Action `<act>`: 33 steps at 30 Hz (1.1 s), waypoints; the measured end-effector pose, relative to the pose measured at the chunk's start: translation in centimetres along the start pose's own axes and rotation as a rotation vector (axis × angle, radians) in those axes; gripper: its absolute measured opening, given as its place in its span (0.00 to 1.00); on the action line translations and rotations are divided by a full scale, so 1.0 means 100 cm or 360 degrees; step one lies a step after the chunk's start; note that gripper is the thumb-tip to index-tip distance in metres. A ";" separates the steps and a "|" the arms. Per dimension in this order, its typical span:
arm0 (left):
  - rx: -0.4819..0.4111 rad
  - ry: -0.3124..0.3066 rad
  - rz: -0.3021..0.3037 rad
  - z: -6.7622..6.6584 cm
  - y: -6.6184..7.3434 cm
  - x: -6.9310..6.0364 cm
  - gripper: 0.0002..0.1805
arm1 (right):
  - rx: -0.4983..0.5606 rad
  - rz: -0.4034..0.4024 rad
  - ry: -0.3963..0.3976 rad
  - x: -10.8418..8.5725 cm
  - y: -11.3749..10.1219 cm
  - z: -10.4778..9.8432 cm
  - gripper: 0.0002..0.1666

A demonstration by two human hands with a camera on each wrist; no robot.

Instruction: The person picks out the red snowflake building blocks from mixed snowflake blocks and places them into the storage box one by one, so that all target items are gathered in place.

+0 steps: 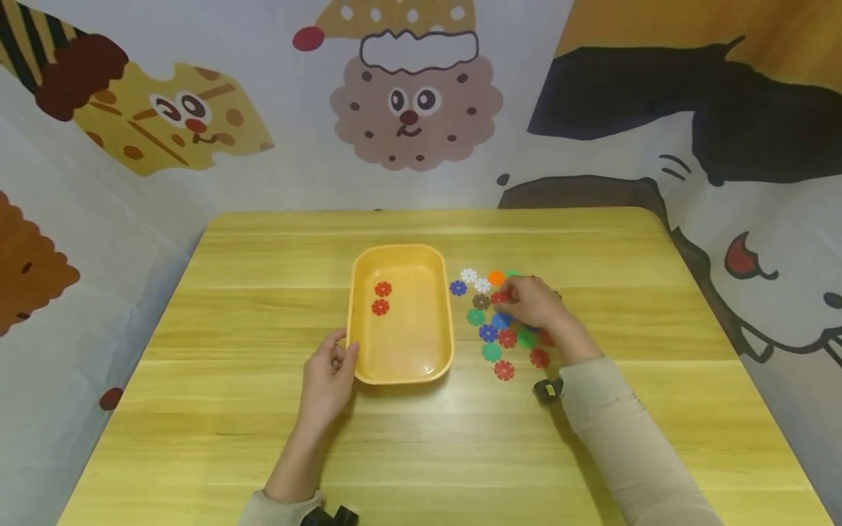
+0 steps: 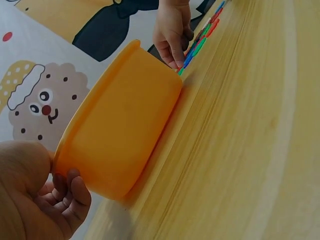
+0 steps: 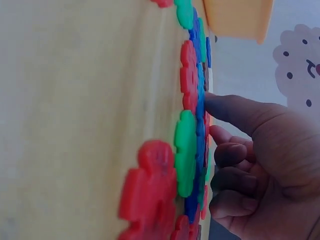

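A yellow plastic tray (image 1: pixel 401 375) stands on the table, with two red notched plastic discs (image 1: pixel 381 298) lying inside toward its left. At the tray's near-left edge my left hand (image 1: pixel 329 376) grips the rim, thumb on the edge and fingers curled by the outer wall (image 2: pixel 120 115). To the right of the tray several flat flower-shaped discs lie spread on the wood. Over them my right hand (image 1: pixel 534 301) pinches a red disc (image 1: pixel 500 298) between thumb and index finger, low at the table surface. The right wrist view shows its other fingers (image 3: pixel 232 180) curled.
Around my right hand lie green (image 1: pixel 491 352), blue (image 1: pixel 488 333), white (image 1: pixel 468 275), brown (image 1: pixel 482 301), orange (image 1: pixel 496 277) and more red discs (image 1: pixel 504 370). Some are partly hidden beneath the hand. Behind the wooden table (image 1: pixel 421 453) hangs a cartoon-printed cloth (image 1: pixel 421 190).
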State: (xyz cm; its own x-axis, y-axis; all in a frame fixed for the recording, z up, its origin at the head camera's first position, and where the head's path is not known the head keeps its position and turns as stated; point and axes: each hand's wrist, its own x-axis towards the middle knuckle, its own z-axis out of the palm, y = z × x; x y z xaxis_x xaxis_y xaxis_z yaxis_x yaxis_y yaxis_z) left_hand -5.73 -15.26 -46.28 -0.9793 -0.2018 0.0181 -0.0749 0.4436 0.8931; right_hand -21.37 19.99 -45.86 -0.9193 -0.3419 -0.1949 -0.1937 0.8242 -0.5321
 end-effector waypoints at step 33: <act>-0.0013 0.0002 -0.0031 0.002 0.000 -0.001 0.22 | 0.0091 -0.0200 -0.0035 0.001 0.003 0.002 0.20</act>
State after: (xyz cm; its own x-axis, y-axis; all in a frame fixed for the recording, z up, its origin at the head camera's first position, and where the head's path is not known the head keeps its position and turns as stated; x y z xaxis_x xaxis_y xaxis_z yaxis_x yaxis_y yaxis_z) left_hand -5.69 -15.11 -46.35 -0.9773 -0.2117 0.0011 -0.0926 0.4324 0.8969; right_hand -21.47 20.12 -46.21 -0.8811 -0.4513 -0.1415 -0.2864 0.7473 -0.5996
